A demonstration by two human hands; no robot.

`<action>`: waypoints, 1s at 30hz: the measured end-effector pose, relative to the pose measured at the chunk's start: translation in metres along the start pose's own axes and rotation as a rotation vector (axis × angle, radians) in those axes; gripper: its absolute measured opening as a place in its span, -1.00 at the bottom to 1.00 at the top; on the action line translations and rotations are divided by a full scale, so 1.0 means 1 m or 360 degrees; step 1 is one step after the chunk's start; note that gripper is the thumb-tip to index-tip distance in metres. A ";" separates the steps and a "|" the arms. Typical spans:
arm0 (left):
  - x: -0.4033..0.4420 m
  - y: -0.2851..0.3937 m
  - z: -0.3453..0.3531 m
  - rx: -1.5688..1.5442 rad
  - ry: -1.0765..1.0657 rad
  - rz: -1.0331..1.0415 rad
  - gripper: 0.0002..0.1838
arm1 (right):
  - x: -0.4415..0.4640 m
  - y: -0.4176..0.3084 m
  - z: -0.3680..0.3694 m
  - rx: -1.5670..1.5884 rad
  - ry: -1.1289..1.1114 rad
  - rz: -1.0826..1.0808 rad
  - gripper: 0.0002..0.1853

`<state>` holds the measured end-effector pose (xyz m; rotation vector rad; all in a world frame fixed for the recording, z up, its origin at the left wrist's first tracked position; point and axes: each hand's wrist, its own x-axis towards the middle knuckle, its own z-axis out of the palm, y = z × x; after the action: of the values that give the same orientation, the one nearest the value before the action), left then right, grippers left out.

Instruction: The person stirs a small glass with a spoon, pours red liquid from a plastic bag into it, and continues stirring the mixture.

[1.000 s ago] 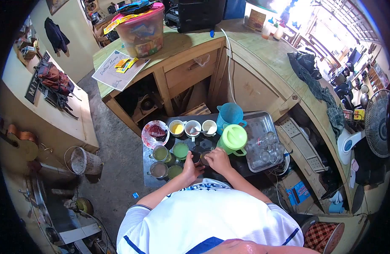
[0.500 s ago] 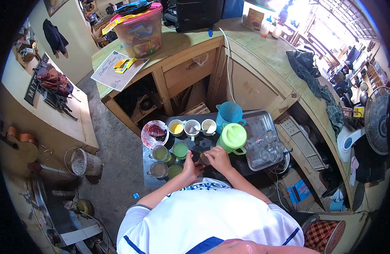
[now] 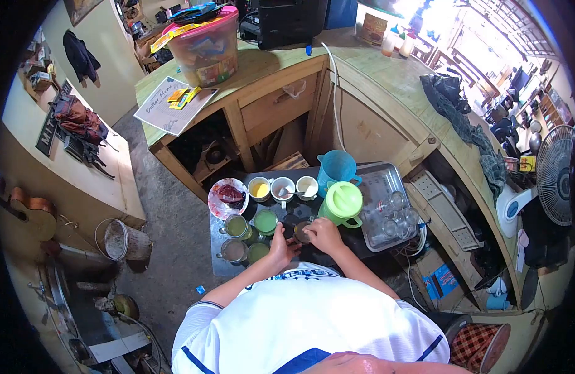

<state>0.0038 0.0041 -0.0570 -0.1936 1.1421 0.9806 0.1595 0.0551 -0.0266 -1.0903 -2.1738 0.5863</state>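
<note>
Close in front of my body, my right hand (image 3: 325,235) curls its fingers at the side of a small glass (image 3: 302,232) with brownish contents. My left hand (image 3: 282,250) is just left of that glass, thumb up and fingers curved around a dark area; what it holds there, if anything, I cannot make out. Beside my left hand stand glass mugs of green liquid (image 3: 265,220) and a glass mug of brownish liquid (image 3: 234,250). Behind them is a row of white cups, one with yellow contents (image 3: 259,188), another with a spoon (image 3: 297,193). A lidded green pitcher (image 3: 345,201) is near my right hand.
A blue pitcher (image 3: 337,169) stands behind the green one. To the right, a metal tray (image 3: 379,181) holds several upturned glasses. A patterned plate (image 3: 217,209) with a dark red packet lies left. The wooden counter (image 3: 387,81) curves around, bearing a pink-lidded tub (image 3: 203,56) and a menu sheet (image 3: 166,109).
My right hand has shifted very slightly, and more of the small glass shows beside its fingers. My left hand stays in almost the same place.
</note>
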 end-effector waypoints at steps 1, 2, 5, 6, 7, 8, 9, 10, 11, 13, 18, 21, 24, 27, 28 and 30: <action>0.000 0.000 0.000 0.0009 0.0010 0.0003 -0.21 | 0.000 0.001 0.000 0.0024 -0.0096 0.0004 -0.90; 0.000 0.000 0.000 0.0009 0.0010 0.0003 -0.21 | -0.001 0.001 0.000 0.0025 -0.0095 0.0004 -0.90; 0.001 0.000 -0.001 0.0005 0.0023 -0.0009 -0.21 | 0.001 -0.002 0.000 0.0045 0.0051 0.0055 -0.89; -0.001 0.000 -0.001 0.0008 -0.0001 -0.0001 -0.21 | 0.000 -0.002 -0.001 0.0019 -0.0081 0.0121 -0.89; -0.002 0.001 0.000 0.0011 -0.0026 0.0007 -0.21 | -0.001 -0.001 -0.002 -0.0008 -0.0211 0.0186 -0.88; -0.003 0.001 0.000 0.0013 -0.0025 0.0006 -0.21 | 0.000 -0.002 -0.001 -0.0007 -0.0210 0.0188 -0.88; -0.003 0.001 0.000 0.0054 -0.0048 0.0014 -0.19 | 0.002 -0.005 -0.001 0.0035 -0.0067 0.0143 -0.88; -0.003 0.001 0.000 0.0093 -0.0071 0.0022 -0.16 | 0.004 -0.007 -0.001 0.0076 0.0073 0.0097 -0.87; -0.003 0.001 0.000 0.0091 -0.0068 0.0020 -0.16 | 0.003 -0.006 -0.002 0.0077 0.0070 0.0098 -0.87; -0.003 0.001 0.000 0.0060 -0.0077 0.0017 -0.16 | 0.002 -0.005 -0.004 -0.0043 -0.0237 0.0173 -0.87; -0.001 0.001 0.000 0.0055 -0.0047 0.0014 -0.17 | 0.002 -0.001 -0.001 0.0036 -0.0083 0.0152 -0.89; 0.002 0.000 -0.002 0.0058 -0.0055 0.0008 -0.16 | 0.002 -0.001 -0.002 0.0019 -0.0099 0.0154 -0.90; 0.002 0.000 -0.002 0.0032 -0.0031 -0.0005 -0.19 | 0.003 -0.007 -0.006 -0.0003 -0.0140 0.0230 -0.89; 0.002 -0.001 0.000 0.0010 0.0019 -0.0015 -0.22 | 0.004 -0.007 -0.005 -0.0012 -0.0126 0.0248 -0.88; 0.002 0.000 0.001 0.0015 0.0035 -0.0012 -0.22 | 0.005 -0.006 -0.005 0.0073 0.0014 0.0174 -0.88; 0.002 0.000 0.001 0.0009 0.0022 -0.0012 -0.22 | 0.003 -0.004 -0.004 -0.0004 -0.0094 0.0202 -0.88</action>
<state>0.0042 0.0055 -0.0583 -0.2008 1.1560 0.9705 0.1596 0.0557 -0.0203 -1.2335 -2.1674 0.6802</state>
